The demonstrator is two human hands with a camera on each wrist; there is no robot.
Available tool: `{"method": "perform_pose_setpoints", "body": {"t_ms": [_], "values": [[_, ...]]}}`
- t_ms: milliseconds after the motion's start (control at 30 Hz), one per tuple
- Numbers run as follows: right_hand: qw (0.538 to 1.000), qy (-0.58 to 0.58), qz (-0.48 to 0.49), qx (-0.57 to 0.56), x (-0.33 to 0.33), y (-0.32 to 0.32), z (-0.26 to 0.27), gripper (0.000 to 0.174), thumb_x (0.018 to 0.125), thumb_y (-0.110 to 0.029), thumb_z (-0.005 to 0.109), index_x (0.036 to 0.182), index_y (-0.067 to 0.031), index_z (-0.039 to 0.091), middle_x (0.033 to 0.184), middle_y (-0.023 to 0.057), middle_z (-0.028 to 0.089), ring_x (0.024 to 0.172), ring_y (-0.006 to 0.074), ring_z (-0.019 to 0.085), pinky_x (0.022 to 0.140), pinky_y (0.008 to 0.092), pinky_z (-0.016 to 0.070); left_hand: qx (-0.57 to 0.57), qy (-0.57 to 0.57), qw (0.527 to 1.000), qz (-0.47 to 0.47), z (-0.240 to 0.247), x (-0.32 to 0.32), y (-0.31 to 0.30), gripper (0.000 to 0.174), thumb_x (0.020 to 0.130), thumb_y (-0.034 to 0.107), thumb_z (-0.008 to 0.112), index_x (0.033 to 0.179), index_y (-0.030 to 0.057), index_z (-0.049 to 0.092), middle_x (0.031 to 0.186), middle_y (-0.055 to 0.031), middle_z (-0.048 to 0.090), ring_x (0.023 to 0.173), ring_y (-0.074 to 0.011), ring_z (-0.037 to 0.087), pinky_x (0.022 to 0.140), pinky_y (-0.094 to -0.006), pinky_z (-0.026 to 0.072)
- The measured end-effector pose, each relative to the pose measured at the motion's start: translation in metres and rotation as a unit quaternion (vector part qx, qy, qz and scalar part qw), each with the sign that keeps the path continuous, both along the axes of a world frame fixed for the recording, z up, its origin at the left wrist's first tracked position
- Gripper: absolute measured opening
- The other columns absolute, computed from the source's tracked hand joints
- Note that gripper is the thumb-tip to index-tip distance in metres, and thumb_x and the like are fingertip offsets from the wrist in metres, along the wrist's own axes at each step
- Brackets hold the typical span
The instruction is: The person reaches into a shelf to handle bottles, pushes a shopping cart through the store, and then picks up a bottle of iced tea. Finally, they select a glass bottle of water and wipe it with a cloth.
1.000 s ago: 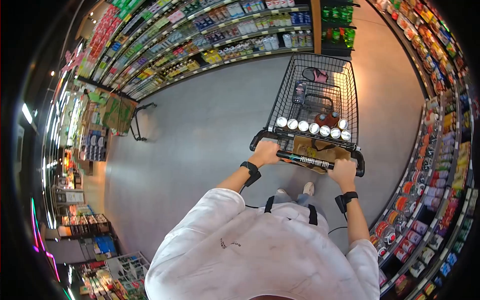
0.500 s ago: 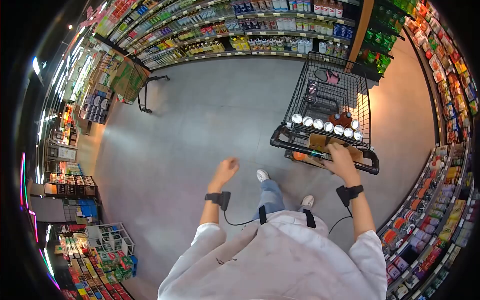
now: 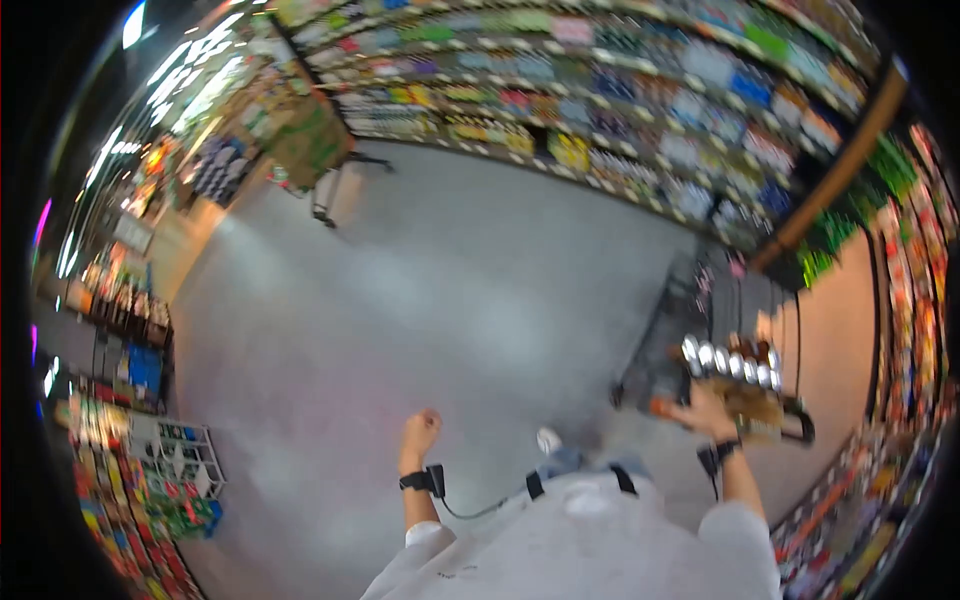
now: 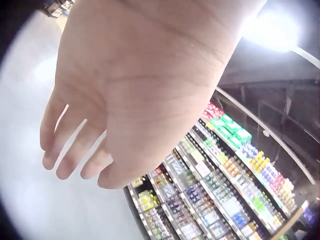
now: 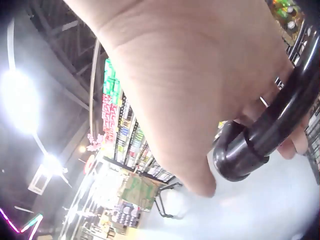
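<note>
My left hand [image 3: 421, 432] hangs over the floor to the left of my body and holds nothing. In the left wrist view its fingers [image 4: 70, 160] are loosely extended. On the right, my right hand [image 3: 708, 412] is at the shopping cart's black handle [image 5: 280, 115]; its fingers pass behind the bar while the thumb lies apart in front. Blurred in the head view, the cart carries a row of several white-topped containers [image 3: 730, 362] beside dark brown bottles. A brown bag or carton [image 3: 755, 408] sits close to the handle.
Long drink shelves [image 3: 620, 110] curve across the far side, ending at a wooden post [image 3: 835, 170]. Packaged goods line the right-hand shelves [image 3: 890, 470]. A trolley with a large green-brown box [image 3: 305, 135] stands far left, a white wire rack [image 3: 205, 460] nearer. Grey floor [image 3: 400, 300] lies between.
Both hands were on the handle; my left hand let go and swung out left. The cart has shifted right and turned in view with my right hand at it, as the head view swung left.
</note>
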State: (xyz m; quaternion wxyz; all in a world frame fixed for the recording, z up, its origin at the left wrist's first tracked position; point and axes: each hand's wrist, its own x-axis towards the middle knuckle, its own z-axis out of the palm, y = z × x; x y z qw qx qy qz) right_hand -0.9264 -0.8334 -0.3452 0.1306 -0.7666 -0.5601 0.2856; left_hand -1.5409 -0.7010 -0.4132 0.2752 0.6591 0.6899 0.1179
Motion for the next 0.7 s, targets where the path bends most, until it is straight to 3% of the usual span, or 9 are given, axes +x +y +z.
{"method": "perform_pose_setpoints", "body": {"t_ms": [100, 167, 200, 300, 367, 467, 533, 567, 700], "values": [[1.000, 0.018, 0.002, 0.005, -0.001, 0.018, -0.015, 0.070, 0.071, -0.057, 0.076, 0.121, -0.0099, 0.064, 0.108, 0.0164, 0.070, 0.101, 0.0334, 0.068, 0.090, 0.0424, 0.0527, -0.013, -0.060, 0.998, -0.017, 0.020, -0.001, 0.054, 0.028, 0.090, 0.025, 0.061, 0.108, 0.0081, 0.073, 0.094, -0.0180, 0.074, 0.091, -0.0353, 0.072, 0.081, -0.0424, 0.0562], [0.993, -0.003, -0.033, -0.114, -0.020, 0.047, 0.024, 0.072, 0.063, -0.057, 0.082, 0.113, -0.0071, 0.069, 0.105, 0.0175, 0.073, 0.101, 0.0335, 0.070, 0.087, 0.0440, 0.0545, -0.032, -0.066, 0.997, -0.024, 0.034, 0.004, 0.096, 0.030, 0.090, 0.027, 0.061, 0.111, 0.0080, 0.072, 0.098, -0.0179, 0.074, 0.094, -0.0352, 0.072, 0.084, -0.0426, 0.0558], [0.984, -0.018, -0.030, -0.176, 0.008, 0.047, -0.022, 0.083, 0.059, -0.061, 0.084, 0.120, -0.0065, 0.067, 0.112, 0.0219, 0.072, 0.108, 0.0355, 0.069, 0.090, 0.0445, 0.0551, -0.045, -0.056, 0.997, -0.034, 0.037, 0.010, 0.114, 0.031, 0.090, 0.027, 0.062, 0.112, 0.0077, 0.072, 0.099, -0.0179, 0.074, 0.094, -0.0352, 0.071, 0.085, -0.0426, 0.0556], [0.939, -0.306, 0.017, -0.158, 0.032, 0.084, -0.075, 0.093, 0.059, -0.063, 0.084, 0.128, -0.0050, 0.062, 0.118, 0.0293, 0.067, 0.112, 0.0393, 0.067, 0.095, 0.0449, 0.0546, -0.060, -0.073, 0.993, -0.074, 0.031, 0.019, 0.176, 0.035, 0.091, 0.030, 0.062, 0.115, 0.0067, 0.071, 0.100, -0.0180, 0.075, 0.095, -0.0360, 0.071, 0.086, -0.0428, 0.0553], [0.968, -0.108, -0.075, -0.212, -0.001, 0.161, 0.003, 0.089, 0.066, -0.061, 0.080, 0.130, -0.0032, 0.061, 0.121, 0.0293, 0.066, 0.111, 0.0416, 0.067, 0.095, 0.0454, 0.0542, -0.065, -0.090, 0.990, -0.087, 0.029, 0.022, 0.220, 0.038, 0.091, 0.033, 0.063, 0.115, 0.0050, 0.071, 0.100, -0.0191, 0.075, 0.095, -0.0375, 0.071, 0.086, -0.0433, 0.0553], [0.997, -0.041, -0.026, -0.053, -0.038, 0.273, 0.028, 0.063, 0.082, -0.046, 0.072, 0.127, -0.0041, 0.063, 0.106, 0.0239, 0.072, 0.099, 0.0412, 0.070, 0.090, 0.0467, 0.0542, -0.090, -0.062, 0.993, -0.046, 0.017, 0.013, 0.293, 0.037, 0.091, 0.033, 0.062, 0.114, 0.0055, 0.070, 0.099, -0.0190, 0.074, 0.093, -0.0389, 0.070, 0.084, -0.0444, 0.0555], [0.999, -0.008, 0.038, -0.037, -0.065, 0.340, 0.063, 0.060, 0.085, -0.044, 0.067, 0.124, 0.0010, 0.064, 0.118, 0.0304, 0.067, 0.110, 0.0445, 0.064, 0.097, 0.0490, 0.0509, -0.036, 0.007, 0.999, 0.024, 0.045, 0.019, 0.332, 0.035, 0.090, 0.032, 0.062, 0.110, 0.0048, 0.071, 0.096, -0.0186, 0.074, 0.092, -0.0389, 0.070, 0.082, -0.0453, 0.0553], [0.994, -0.042, 0.089, 0.036, -0.054, 0.366, 0.014, 0.061, 0.084, -0.047, 0.068, 0.125, -0.0016, 0.065, 0.099, 0.0227, 0.072, 0.098, 0.0408, 0.070, 0.086, 0.0471, 0.0547, -0.010, 0.045, 0.997, 0.058, 0.069, 0.017, 0.354, 0.034, 0.090, 0.031, 0.062, 0.108, 0.0044, 0.071, 0.095, -0.0185, 0.074, 0.091, -0.0389, 0.070, 0.081, -0.0458, 0.0553], [0.981, -0.014, 0.190, -0.023, -0.056, 0.480, -0.012, 0.062, 0.086, -0.051, 0.065, 0.124, -0.0019, 0.065, 0.103, 0.0237, 0.072, 0.100, 0.0403, 0.069, 0.087, 0.0470, 0.0545, 0.029, 0.007, 0.992, 0.126, 0.142, 0.023, 0.442, 0.031, 0.088, 0.030, 0.062, 0.099, 0.0033, 0.071, 0.091, -0.0167, 0.074, 0.088, -0.0362, 0.071, 0.079, -0.0457, 0.0549]]}}
